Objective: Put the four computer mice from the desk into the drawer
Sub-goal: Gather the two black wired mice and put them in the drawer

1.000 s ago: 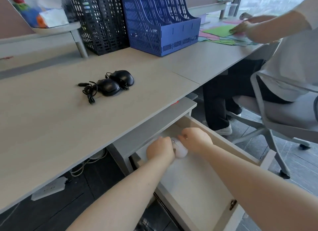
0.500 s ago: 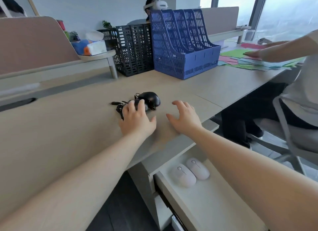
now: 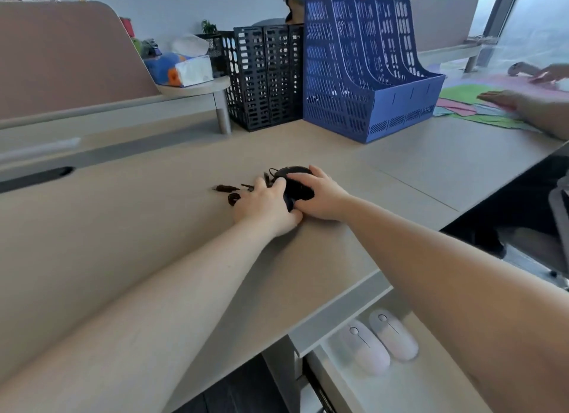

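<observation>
Two black wired mice lie close together in the middle of the desk (image 3: pixel 129 221). My left hand (image 3: pixel 266 208) covers the left black mouse, which is almost wholly hidden under it. My right hand (image 3: pixel 320 195) wraps over the right black mouse (image 3: pixel 295 178). Their bundled cables (image 3: pixel 229 191) stick out to the left of my left hand. Two white mice (image 3: pixel 365 346) (image 3: pixel 394 334) lie side by side in the open drawer (image 3: pixel 385 388) at the bottom right, below the desk edge.
A blue file rack (image 3: pixel 366 71) and a black file rack (image 3: pixel 264 77) stand at the back of the desk. A tissue box (image 3: pixel 192 69) sits on a raised shelf. At the right, another person's hands (image 3: pixel 508 100) rest on coloured paper sheets (image 3: pixel 462 101).
My hands left the two white mice in the drawer, rose to the desk and now close over the two black mice; the right hand moved left onto its mouse.
</observation>
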Action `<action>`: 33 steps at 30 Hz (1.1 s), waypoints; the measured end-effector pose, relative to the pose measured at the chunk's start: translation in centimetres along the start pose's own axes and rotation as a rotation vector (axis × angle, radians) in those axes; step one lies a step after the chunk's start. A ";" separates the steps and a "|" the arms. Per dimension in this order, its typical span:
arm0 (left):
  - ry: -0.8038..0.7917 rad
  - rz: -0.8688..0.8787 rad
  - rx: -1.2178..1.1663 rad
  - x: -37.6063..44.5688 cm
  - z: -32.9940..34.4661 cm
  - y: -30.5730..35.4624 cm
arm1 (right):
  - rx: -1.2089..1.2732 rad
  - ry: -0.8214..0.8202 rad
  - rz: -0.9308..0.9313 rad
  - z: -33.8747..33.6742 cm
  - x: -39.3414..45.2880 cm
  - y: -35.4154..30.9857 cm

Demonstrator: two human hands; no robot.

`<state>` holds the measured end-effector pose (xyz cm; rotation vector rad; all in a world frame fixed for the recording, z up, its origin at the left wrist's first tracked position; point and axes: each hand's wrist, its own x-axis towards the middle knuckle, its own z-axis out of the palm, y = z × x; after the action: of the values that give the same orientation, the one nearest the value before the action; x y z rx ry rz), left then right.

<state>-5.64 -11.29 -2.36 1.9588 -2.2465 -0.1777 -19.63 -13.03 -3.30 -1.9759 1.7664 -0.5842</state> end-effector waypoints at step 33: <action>0.121 0.356 0.068 -21.4 0.9 11.4 | -0.058 0.186 0.260 -5.1 -25.2 4.7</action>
<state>-14.06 11.44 -1.95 1.5162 -2.4965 0.0592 -28.96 11.37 -2.58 -1.7348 2.1334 -0.6515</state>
